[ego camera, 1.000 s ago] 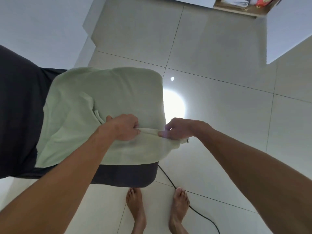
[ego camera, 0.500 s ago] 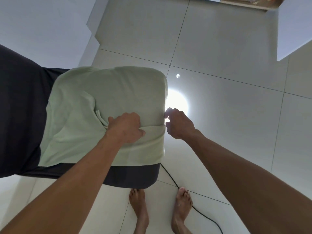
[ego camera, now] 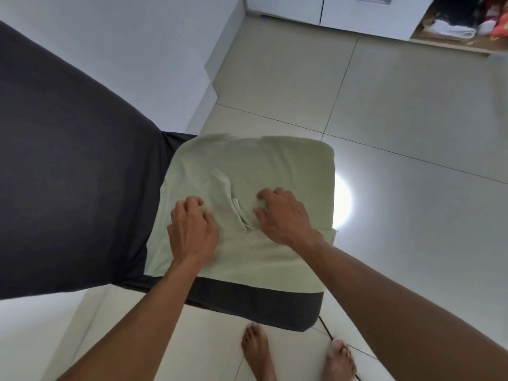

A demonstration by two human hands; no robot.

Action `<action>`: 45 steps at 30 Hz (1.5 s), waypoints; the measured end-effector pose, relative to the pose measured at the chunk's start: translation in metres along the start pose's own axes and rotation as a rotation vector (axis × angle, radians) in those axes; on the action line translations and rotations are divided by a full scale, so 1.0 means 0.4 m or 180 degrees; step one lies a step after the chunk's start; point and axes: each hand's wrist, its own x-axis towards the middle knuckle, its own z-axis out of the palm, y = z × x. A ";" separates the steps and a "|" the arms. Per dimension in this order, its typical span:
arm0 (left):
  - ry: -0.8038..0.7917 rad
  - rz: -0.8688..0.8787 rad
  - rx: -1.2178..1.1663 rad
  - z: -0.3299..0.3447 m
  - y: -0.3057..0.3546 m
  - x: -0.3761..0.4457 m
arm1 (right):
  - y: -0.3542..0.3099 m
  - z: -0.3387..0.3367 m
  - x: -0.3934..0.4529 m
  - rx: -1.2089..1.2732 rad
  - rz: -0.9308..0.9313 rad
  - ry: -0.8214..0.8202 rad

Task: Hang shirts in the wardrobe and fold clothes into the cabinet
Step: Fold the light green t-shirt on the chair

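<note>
A pale green garment (ego camera: 275,160) lies folded flat on the corner of a dark grey bed (ego camera: 261,306). Both of my hands lie on top of it. My left hand (ego camera: 192,232) rests on its left part with bent fingers. To the right of a small fold in the middle of the cloth, my right hand (ego camera: 283,215) presses down with spread fingers. Neither hand lifts any fabric. At the top right an open cabinet compartment (ego camera: 428,41) holds folded white, dark and red clothes.
White cabinet doors (ego camera: 357,12) stand along the far wall beside the open compartment. A black cable (ego camera: 327,328) runs over the tiled floor near my bare feet (ego camera: 255,350). A lamp's bright reflection (ego camera: 342,202) lies on the tiles right of the bed.
Both hands let go of the garment's near edge, now folded over, and moved up onto its top. My view tilted up, so the cabinet shows more.
</note>
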 end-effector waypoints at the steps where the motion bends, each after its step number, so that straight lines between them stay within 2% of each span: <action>1: -0.0094 -0.0086 0.0051 -0.006 -0.029 0.025 | -0.030 0.012 0.021 -0.0106 0.0034 -0.0029; 5: -0.0670 -0.0136 -0.0063 -0.006 -0.067 0.122 | -0.110 0.049 0.072 -0.0409 0.0230 -0.0012; 8: -0.0857 -0.0195 -0.0185 0.001 -0.060 0.165 | -0.133 0.062 0.085 -0.0323 0.0366 -0.0112; 10: -0.0918 -0.0386 -0.0378 -0.002 -0.062 0.177 | -0.133 0.047 0.085 0.0412 0.0709 -0.0079; 13: -0.0873 -0.0863 -0.1012 -0.027 -0.079 0.181 | -0.107 0.022 0.083 0.1771 0.1488 0.0343; 16: -0.1138 -0.1104 -0.1724 -0.059 -0.079 0.202 | -0.093 0.005 0.082 0.2542 0.1893 0.0456; 18: -0.1495 -0.1199 -0.2057 -0.071 -0.062 0.237 | -0.099 -0.002 0.087 0.2763 0.1723 0.0258; 20: -0.1739 -0.1390 -0.2326 -0.058 -0.059 0.281 | -0.103 0.004 0.093 0.2603 0.1540 0.0123; 23: -0.2043 -0.1433 -0.2724 -0.070 -0.048 0.292 | -0.109 0.014 0.090 0.2421 0.1537 0.0346; 25: -0.1996 -0.1232 -0.3118 -0.101 -0.039 0.258 | -0.113 0.017 0.069 0.2135 0.1345 0.0537; 28: -0.1841 -0.0939 -0.3360 -0.132 -0.085 0.216 | -0.131 0.016 0.008 0.1559 0.0624 0.0644; 31: -0.1804 -0.0612 -0.3124 -0.167 -0.149 0.184 | -0.144 0.024 -0.064 0.1172 -0.0030 0.0623; 34: -0.1781 -0.0306 -0.2593 -0.204 -0.202 0.140 | -0.139 0.048 -0.130 0.0594 -0.0493 0.0382; 37: -0.1898 0.0106 -0.1015 -0.222 -0.253 0.099 | -0.135 0.074 -0.191 -0.0254 -0.0926 -0.0073; 39: -0.1786 0.0087 -0.0180 -0.220 -0.273 0.070 | -0.133 0.085 -0.219 -0.0705 -0.0978 -0.0375; 42: -0.1243 -0.0103 -0.0219 -0.198 -0.286 0.043 | -0.130 0.098 -0.228 -0.0534 -0.0735 -0.0047; 45: -0.0945 0.0102 -0.0345 -0.158 -0.278 0.060 | -0.130 0.099 -0.192 -0.0556 -0.0502 0.0446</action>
